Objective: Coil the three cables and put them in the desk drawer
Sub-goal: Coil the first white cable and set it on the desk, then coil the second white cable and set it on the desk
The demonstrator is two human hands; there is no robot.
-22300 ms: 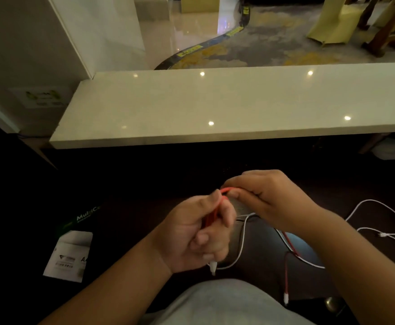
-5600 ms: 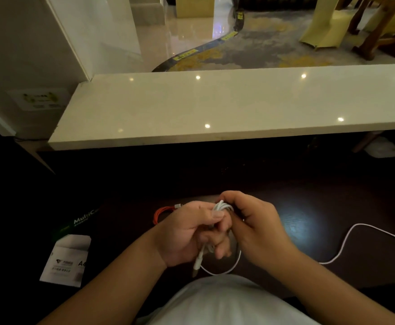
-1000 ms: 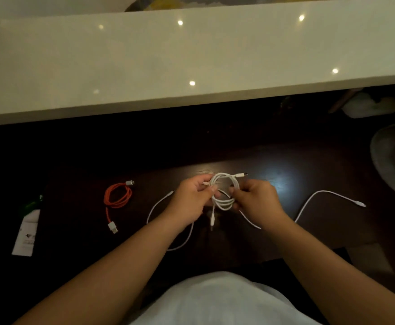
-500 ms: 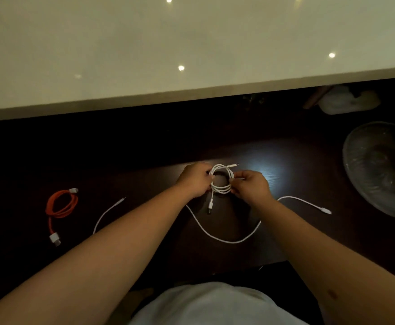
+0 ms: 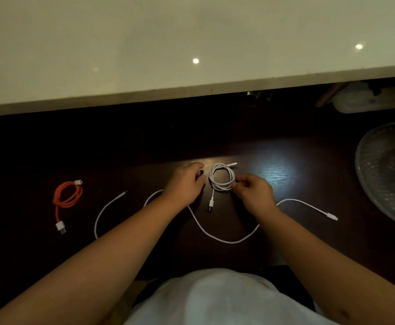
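A coiled white cable (image 5: 222, 177) lies on the dark desk (image 5: 285, 174), one plug trailing toward me. My right hand (image 5: 254, 190) pinches the coil's right side. My left hand (image 5: 187, 181) sits just left of the coil, fingers loosely curled, no longer touching it. A coiled orange cable (image 5: 67, 194) rests at the left with its white plug hanging down. A long uncoiled white cable (image 5: 224, 240) snakes across the desk under both forearms, its ends at the left and far right. No drawer is visible.
A pale stone counter (image 5: 168, 55) overhangs the desk at the back. A glass bowl (image 5: 388, 170) stands at the right edge. A plastic-wrapped item (image 5: 365, 99) lies in the shadow at the back right.
My left hand has let go of the white coil and drawn slightly left. The coil now rests on the desk, held only by my right hand.
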